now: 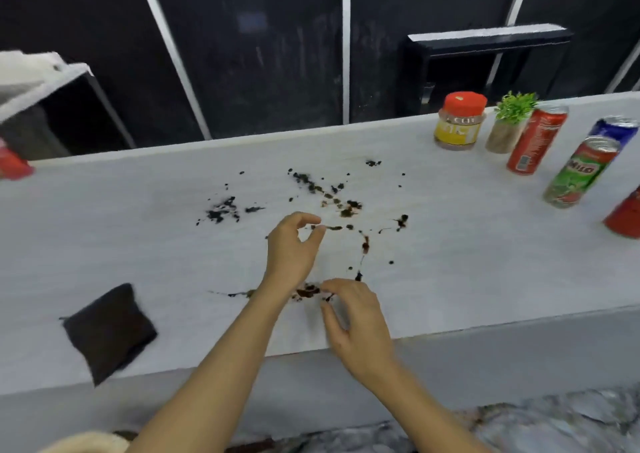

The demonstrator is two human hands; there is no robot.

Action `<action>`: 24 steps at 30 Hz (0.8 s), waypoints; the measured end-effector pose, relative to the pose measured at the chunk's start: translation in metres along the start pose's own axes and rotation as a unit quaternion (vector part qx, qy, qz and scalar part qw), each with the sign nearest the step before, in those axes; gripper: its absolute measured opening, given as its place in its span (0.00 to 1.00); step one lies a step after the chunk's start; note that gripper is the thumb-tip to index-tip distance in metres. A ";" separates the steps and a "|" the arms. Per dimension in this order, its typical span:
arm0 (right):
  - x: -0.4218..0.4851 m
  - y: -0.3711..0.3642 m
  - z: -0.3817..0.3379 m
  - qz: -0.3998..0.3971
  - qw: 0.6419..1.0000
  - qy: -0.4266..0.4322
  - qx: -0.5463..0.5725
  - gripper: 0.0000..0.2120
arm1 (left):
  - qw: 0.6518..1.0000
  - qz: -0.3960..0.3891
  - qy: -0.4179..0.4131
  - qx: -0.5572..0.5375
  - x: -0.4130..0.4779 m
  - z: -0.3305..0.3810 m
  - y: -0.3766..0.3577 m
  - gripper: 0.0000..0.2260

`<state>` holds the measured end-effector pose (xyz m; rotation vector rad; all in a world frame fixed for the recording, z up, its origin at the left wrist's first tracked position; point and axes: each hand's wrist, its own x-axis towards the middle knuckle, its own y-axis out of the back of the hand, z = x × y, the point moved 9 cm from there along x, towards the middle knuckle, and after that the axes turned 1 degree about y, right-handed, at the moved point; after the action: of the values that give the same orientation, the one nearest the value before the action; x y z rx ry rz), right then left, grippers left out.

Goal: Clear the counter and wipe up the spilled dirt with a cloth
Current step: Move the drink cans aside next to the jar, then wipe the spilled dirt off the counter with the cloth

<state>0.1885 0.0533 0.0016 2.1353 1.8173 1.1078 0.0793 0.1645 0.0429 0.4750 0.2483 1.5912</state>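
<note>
Lift left hand [294, 248] and right hand [356, 321], both loosely curled and empty, clear of the spilled dirt [303, 178] in the middle of the desk [104, 227]. Fetch the dark cloth [110, 328] by the front edge, left. Wipe inward from the scatter's fringe, away from the right-end cans [536, 140].

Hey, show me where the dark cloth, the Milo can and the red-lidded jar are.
dark cloth [109, 328], head view, middle of the fabric
Milo can [581, 172], head view, green side
red-lidded jar [459, 132], head view, yellow label

Red can [625, 218] cut by right edge; red object [14, 166] cut left; jar [459, 125] label blurred.
</note>
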 end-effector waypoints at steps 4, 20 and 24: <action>-0.034 -0.069 -0.047 -0.035 0.997 0.051 -0.052 0.12 | 0.998 0.045 -0.006 0.045 -0.041 -0.049 0.091 0.05; -0.064 -0.118 -0.055 -0.079 0.953 0.071 -0.285 0.22 | 0.919 0.064 0.145 0.360 -0.072 -0.181 0.215 0.27; -0.063 -0.118 -0.054 -0.102 0.949 0.061 -0.294 0.22 | 0.899 0.092 0.149 0.400 -0.052 -0.185 0.223 0.28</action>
<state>0.0611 0.0089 -0.0494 1.5331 1.4531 1.5137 -0.2012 0.1180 -0.0313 0.9001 1.1493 1.7010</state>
